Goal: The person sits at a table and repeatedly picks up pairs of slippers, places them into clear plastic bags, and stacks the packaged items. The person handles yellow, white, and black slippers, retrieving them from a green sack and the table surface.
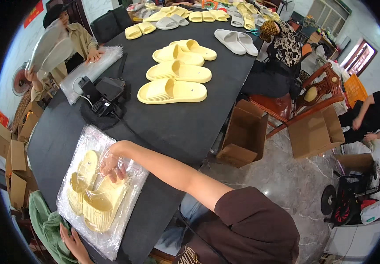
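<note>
A pair of pale yellow slippers [103, 203] lies in a clear plastic bag [130, 193] on the near left of the table, atop a stack of similar bags. My right hand [114, 162] is over the bag's far right part, at the heel end of the slippers. Its fingers are bent down and appear closed on the film, some of which covers them. My left hand [72, 243] rests at the bag's near left edge with fingers stretched out, beside a green cloth [44, 218]. Part of that hand is cut off by the picture's lower edge.
Several yellow slippers [172, 91] stand in a row on the dark table [163, 127]. Left of them sits a black device [106, 92] with a cable. A person [73, 39] across the table handles clear bags [93, 70]. Open cartons [242, 136] and a wooden chair [300, 97] stand right.
</note>
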A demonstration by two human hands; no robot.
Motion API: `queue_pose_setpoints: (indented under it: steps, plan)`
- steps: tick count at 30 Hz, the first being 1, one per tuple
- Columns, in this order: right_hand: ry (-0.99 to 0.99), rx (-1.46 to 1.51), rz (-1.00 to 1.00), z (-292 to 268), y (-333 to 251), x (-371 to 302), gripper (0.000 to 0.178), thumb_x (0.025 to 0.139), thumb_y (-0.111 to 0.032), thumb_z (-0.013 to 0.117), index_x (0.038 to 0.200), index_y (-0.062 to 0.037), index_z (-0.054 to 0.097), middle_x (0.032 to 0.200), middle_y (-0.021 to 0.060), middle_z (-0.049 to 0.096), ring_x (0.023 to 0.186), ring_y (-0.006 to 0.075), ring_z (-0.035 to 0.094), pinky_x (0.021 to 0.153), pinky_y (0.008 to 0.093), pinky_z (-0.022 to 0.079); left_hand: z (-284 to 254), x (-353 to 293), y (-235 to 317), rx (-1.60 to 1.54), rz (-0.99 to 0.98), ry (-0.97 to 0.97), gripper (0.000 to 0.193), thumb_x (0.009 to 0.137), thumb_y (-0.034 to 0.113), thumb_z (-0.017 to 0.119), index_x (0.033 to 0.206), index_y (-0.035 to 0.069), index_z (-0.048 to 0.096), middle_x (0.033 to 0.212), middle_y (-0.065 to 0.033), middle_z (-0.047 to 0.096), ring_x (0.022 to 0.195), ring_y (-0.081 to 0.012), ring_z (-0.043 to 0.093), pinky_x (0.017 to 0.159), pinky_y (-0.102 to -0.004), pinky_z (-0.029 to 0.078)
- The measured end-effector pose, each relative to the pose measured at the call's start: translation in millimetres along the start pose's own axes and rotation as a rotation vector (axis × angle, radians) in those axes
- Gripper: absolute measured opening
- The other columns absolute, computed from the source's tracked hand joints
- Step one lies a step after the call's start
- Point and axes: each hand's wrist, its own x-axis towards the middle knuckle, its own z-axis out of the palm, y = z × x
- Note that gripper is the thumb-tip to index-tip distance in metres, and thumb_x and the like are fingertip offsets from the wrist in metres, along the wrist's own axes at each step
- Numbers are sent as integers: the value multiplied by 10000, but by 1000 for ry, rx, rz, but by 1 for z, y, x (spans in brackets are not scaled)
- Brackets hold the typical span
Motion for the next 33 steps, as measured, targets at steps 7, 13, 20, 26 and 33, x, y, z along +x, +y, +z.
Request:
queue_pose_setpoints:
  steps: [7,13,20,26,33]
  plan:
    - [-26,59,-144,-2,11,9,461,960,-294,386,1328,-18,360,1051,139,659,781,278,670,672,343,541,70,2,3,-13,50,-77,497,996,226,335,1398,-53,250,1460,-231,248,1363,-343,230,1100,-380,210]
    - [19,16,-106,-5,9,9,452,957,-290,389,1296,8,378,1010,134,673,749,275,672,644,327,541,80,9,-9,37,90,-55,464,995,213,337,1361,-72,318,1431,-244,296,1341,-355,265,1096,-388,220]
    - [117,88,-142,5,3,5,354,946,-241,420,1185,12,487,920,132,689,677,251,661,596,316,540,73,7,-16,65,81,-116,476,998,241,327,1348,-82,333,1429,-247,295,1334,-360,270,1097,-385,225]
    - [120,94,-142,3,8,5,342,937,-252,443,1131,19,518,899,137,692,640,224,650,576,309,529,77,7,-9,34,84,-99,472,995,241,337,1348,-71,345,1424,-240,311,1331,-357,280,1094,-384,231]
    - [70,172,-187,-3,14,6,335,921,-248,480,1135,7,520,911,155,688,584,204,623,555,311,521,75,8,-7,46,75,-100,460,997,239,330,1339,-66,363,1427,-236,309,1334,-349,279,1096,-377,225]
